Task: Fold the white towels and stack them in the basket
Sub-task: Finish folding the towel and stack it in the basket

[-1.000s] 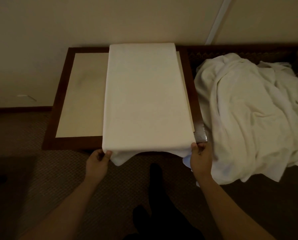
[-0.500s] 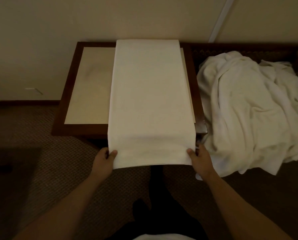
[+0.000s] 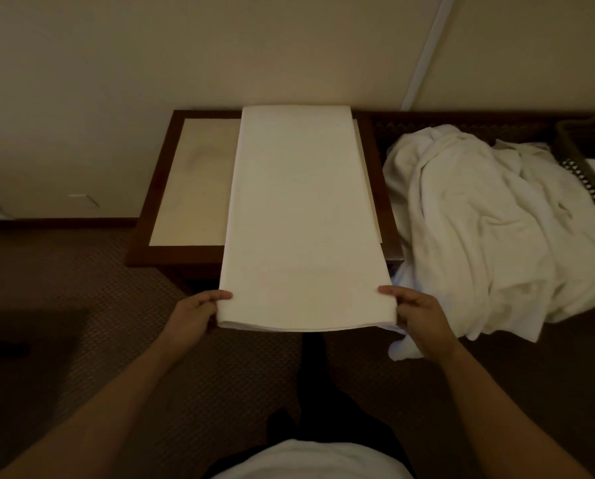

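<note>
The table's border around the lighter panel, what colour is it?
Dark reddish-brown wood, framing the table and its beige panel, seen in the head view.

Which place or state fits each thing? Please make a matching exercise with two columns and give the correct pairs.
Things:
1. folded towel
2. towel pile
3. basket
4. left hand

Places or states:
A. at the far right edge of the picture
B. heaped and crumpled, right of the table
C. lies flat along the table, near end held up
D. grips the towel's near left corner

Pairs: 1-C, 2-B, 3-A, 4-D
</note>
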A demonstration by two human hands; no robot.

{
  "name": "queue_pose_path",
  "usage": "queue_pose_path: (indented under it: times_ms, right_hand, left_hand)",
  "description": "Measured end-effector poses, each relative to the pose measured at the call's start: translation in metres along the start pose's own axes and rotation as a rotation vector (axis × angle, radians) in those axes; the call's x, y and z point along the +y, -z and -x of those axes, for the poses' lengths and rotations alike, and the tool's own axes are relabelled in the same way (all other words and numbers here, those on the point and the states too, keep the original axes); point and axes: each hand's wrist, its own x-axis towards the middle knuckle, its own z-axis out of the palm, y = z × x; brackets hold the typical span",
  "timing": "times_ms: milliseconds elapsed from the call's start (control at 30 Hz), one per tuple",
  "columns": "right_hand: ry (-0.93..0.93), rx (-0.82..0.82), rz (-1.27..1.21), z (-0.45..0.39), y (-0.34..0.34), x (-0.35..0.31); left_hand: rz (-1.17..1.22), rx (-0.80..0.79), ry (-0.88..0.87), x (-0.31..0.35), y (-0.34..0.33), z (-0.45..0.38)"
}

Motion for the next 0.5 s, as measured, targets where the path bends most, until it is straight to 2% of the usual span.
queue_pose_path:
  times_ms: [100,233,333,433,500]
  right_hand:
    - [0.108,-0.125,0.071,0.007,0.008,-0.006]
    - [0.294,-0.057,0.228,0.003,0.009,-0.021]
    - [0.413,0.023,0.37,-0.01,0.006,-0.038]
    - [0.515,0.122,0.448,-0.025,0.004,-0.061]
    - [0.556,0.132,0.485,-0.038,0.0,-0.083]
  left_hand:
    - [0.023,-0.067,-0.037,0.007,0.017,0.007]
    - [-0.015,-0.082,-0.148,0.015,0.027,0.006]
    - [-0.108,0.016,-0.237,0.026,0.031,-0.008]
    - [-0.119,0.05,-0.276,0.049,0.038,-0.025]
    - [-0.075,0.036,-0.273,0.073,0.038,-0.037]
